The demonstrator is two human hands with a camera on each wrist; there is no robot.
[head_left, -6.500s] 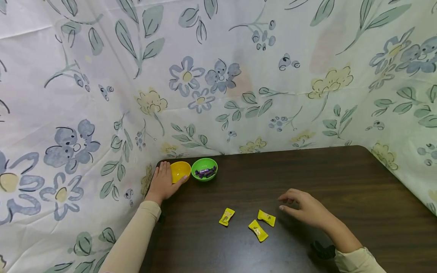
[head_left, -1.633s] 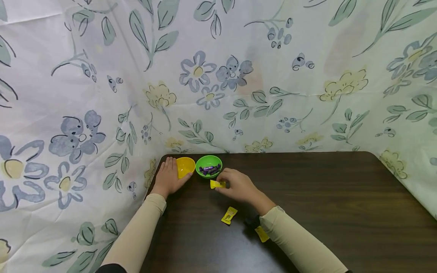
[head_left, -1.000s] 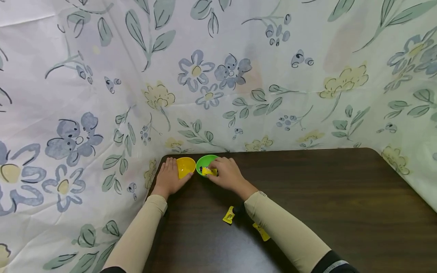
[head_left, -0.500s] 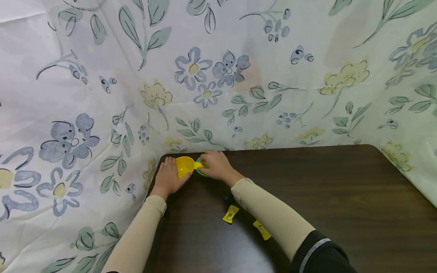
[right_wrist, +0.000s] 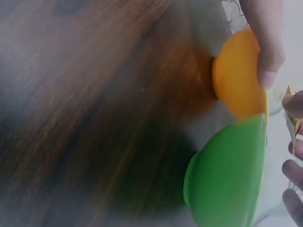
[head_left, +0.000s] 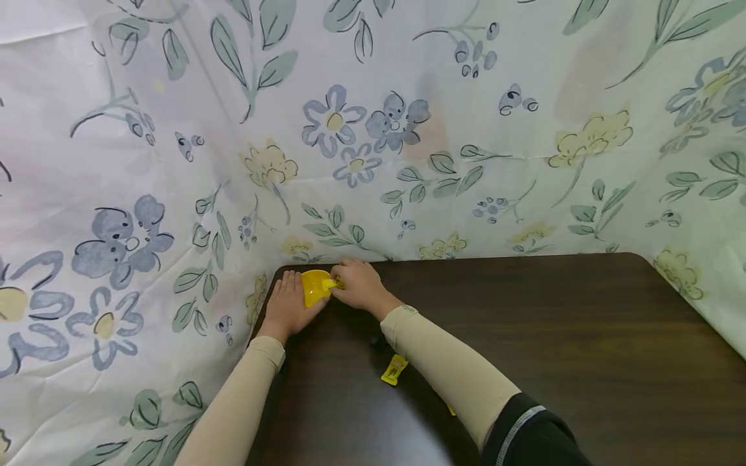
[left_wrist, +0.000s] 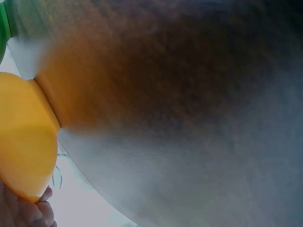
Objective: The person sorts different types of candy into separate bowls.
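A yellow bowl (head_left: 315, 285) stands at the table's far left corner. My left hand (head_left: 287, 305) holds it, fingers along its left side and thumb (right_wrist: 269, 66) against the near side. My right hand (head_left: 360, 286) pinches a yellow-wrapped candy (head_left: 329, 284) between thumb and fingertips, close over the yellow bowl's right rim. Beside that bowl is a green bowl (right_wrist: 229, 175), hidden under my right hand in the head view. Its contents do not show now.
On the dark wooden table (head_left: 524, 323), one yellow candy (head_left: 394, 370) lies left of my right forearm. Another candy (head_left: 452, 411) is mostly covered by the sleeve. Floral cloth (head_left: 466, 129) hangs behind and to the left.
The right hand picked up a yellow candy, carried it left over the green bowl with its purple candies, then on to the yellow bowl's rim. The left hand stays at the yellow bowl.
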